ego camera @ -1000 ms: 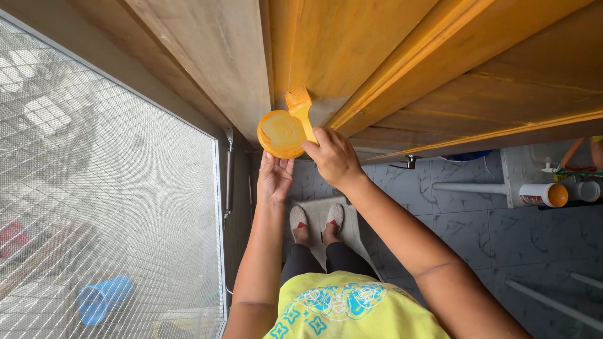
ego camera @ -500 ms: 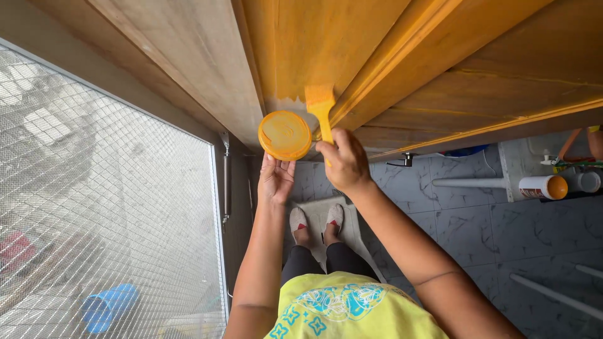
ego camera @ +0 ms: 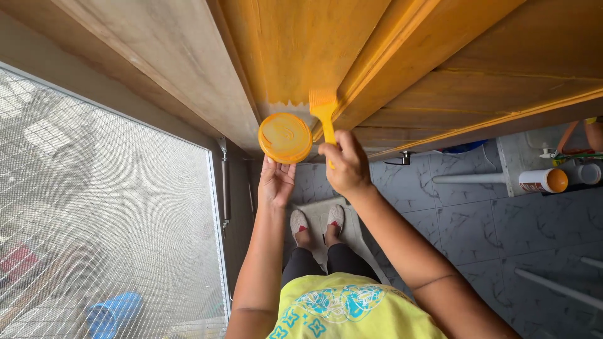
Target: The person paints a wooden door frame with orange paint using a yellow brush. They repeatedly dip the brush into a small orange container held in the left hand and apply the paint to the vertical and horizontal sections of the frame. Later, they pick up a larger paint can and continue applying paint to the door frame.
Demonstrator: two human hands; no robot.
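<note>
My right hand [ego camera: 345,166] grips the handle of a yellow paintbrush [ego camera: 323,110], whose bristles press against the orange-painted wooden door panel [ego camera: 301,44] just above a bare unpainted strip. My left hand [ego camera: 275,182] holds up a round orange container of paint [ego camera: 285,138], open side facing me, right beside the brush. My feet in light shoes stand on a small step below.
A wire-mesh window [ego camera: 107,226] fills the left side, with a blue object [ego camera: 113,314] beyond it. Grey tiled floor [ego camera: 477,232] lies to the right, with a white pipe [ego camera: 465,179], a tube with an orange cap [ego camera: 543,181] and a door handle [ego camera: 399,160].
My right hand has lifted the brush out of the paint container and set it upright against the door panel. The left hand keeps the container in about the same place.
</note>
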